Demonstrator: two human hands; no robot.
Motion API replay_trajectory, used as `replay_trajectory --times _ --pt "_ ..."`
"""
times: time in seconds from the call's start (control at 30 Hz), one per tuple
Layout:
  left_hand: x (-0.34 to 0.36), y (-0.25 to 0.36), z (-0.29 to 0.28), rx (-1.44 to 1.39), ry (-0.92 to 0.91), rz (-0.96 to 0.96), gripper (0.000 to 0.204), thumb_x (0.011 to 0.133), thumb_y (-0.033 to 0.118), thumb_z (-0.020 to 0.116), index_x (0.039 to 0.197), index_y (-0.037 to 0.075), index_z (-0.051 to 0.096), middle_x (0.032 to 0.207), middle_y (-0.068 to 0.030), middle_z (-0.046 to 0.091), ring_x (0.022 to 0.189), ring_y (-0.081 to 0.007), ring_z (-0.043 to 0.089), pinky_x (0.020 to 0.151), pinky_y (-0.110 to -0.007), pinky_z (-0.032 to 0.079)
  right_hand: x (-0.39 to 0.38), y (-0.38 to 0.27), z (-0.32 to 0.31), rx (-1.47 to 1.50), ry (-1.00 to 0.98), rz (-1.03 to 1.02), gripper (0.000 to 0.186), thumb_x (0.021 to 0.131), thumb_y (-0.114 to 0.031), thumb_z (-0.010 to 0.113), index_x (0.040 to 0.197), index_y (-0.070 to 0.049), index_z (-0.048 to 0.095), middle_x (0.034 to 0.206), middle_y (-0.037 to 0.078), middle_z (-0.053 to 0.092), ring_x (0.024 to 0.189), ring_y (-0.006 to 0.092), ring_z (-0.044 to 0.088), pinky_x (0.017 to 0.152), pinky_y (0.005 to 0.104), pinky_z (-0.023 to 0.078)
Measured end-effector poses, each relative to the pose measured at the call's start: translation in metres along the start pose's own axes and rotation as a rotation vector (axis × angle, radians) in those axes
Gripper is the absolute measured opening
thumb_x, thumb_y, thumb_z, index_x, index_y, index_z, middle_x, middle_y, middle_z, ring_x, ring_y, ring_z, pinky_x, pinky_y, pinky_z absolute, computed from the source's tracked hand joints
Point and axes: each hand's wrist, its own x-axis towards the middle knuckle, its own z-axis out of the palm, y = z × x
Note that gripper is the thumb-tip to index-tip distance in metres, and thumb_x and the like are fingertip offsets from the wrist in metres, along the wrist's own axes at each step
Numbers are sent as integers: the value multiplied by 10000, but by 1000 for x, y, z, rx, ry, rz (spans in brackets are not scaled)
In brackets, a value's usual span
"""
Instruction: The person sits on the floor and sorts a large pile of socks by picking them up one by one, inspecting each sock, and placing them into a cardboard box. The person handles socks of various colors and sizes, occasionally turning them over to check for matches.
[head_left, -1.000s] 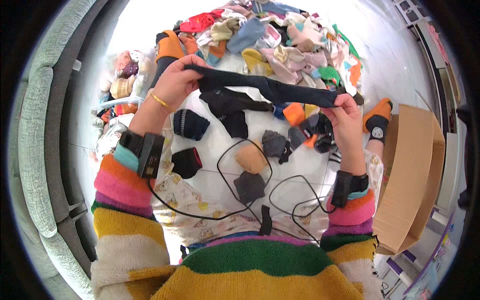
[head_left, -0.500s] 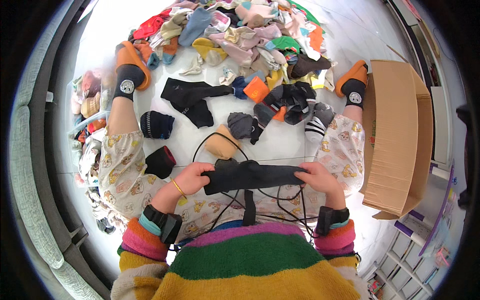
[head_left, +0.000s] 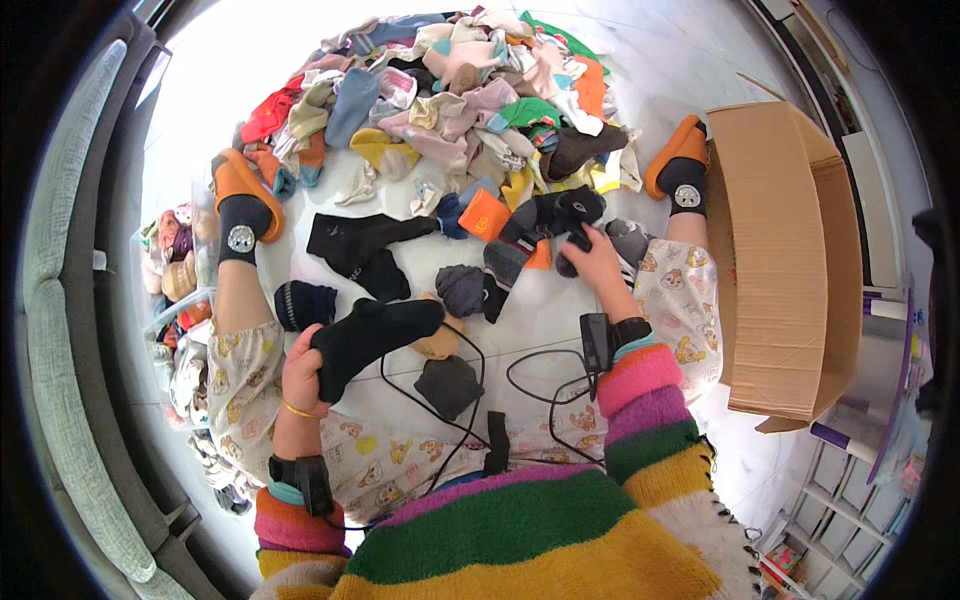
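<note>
Gripping a folded black sock in my left hand, fingers closed around it, I reach my right hand to pinch a dark sock beside the cardboard box. Left of that box, loose socks and black cables clutter the floor. I cannot see the box's contents.

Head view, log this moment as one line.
left hand: holds black sock | right hand: reaching into dark socks | sock pile beyond | cardboard box at right
</note>
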Motion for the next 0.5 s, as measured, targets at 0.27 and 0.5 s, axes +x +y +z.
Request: replay_trajectory --times 0.27,0.5 --pt "8 21 10 -31 -57 92 304 718 -10 420 1011 20 496 901 -115 589 703 -199 602 590 -289 518 22 3 -110 1296 -16 74 377 731 93 416 1095 21 483 1023 109 542 887 178 546 738 275 472" --pt "66 37 24 -129 -70 299 354 750 30 441 1103 3 451 1066 -134 543 946 -257 561 861 -372 451 22 1 -110 1172 -206 346 444 750 -125 502 1186 -67 444 871 59 567 724 152 558 606 232 455"
